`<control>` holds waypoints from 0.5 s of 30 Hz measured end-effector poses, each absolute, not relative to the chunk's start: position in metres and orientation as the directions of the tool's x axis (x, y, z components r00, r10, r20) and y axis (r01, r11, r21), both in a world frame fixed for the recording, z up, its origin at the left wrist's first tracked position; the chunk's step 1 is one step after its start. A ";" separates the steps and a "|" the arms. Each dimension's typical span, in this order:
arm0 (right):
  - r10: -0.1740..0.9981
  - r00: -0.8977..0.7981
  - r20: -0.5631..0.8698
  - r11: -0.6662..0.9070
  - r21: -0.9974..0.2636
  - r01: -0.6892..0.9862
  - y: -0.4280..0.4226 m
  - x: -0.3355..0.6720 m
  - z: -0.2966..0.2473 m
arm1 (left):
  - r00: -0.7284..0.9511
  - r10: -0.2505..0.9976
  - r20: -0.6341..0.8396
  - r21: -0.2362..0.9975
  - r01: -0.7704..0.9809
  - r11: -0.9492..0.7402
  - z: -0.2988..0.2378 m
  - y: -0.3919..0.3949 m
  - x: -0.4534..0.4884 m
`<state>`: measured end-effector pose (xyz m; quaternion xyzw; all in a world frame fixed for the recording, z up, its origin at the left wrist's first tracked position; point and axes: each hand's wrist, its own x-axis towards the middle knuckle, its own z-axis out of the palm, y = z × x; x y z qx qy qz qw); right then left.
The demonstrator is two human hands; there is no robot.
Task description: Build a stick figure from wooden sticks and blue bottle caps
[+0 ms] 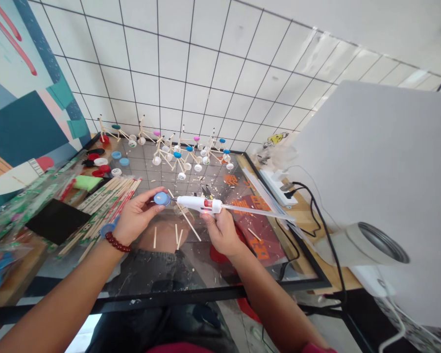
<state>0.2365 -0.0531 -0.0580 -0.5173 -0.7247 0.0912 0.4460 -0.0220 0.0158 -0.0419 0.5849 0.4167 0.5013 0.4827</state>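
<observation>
Closely, I am following a blue bottle cap (162,198) and a hot glue gun (196,203) held up together

From my remote seat, I am watching the left hand (135,216) pinching the blue bottle cap at its rim, just beside the hot glue gun's nozzle and above the glass-topped surface (169,297). The right hand (222,233) is closing around the white body of the hot glue gun, and a long clear glue stick (255,211) is trailing from its back. A thin wooden stick (186,219) is slanting down past the nozzle; I cannot tell whether it is joined to the cap.

I am judging the cap to be light and stiff, best gripped by its rim. The wooden stick looks brittle, so I would take it gently near one end.

Short stick pieces (155,237) are lying on the glass. Bundled wooden sticks (106,211) and coloured bottle caps (112,159) are sitting to the left, stick-and-cap frames (180,152) are standing at the far end, and a power strip (277,186) is lying to the right.
</observation>
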 end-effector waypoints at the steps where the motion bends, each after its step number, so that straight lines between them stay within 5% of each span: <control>1: 0.828 -0.069 0.556 0.450 -0.588 0.672 -0.053 0.237 -0.058 | 0.148 0.972 0.181 0.983 0.003 -0.184 -0.042 0.016 -0.022; 15: 0.838 -0.069 0.541 0.424 -0.568 0.705 -0.053 0.241 -0.065 | 0.176 0.966 0.188 0.980 0.023 -0.195 -0.045 0.016 -0.021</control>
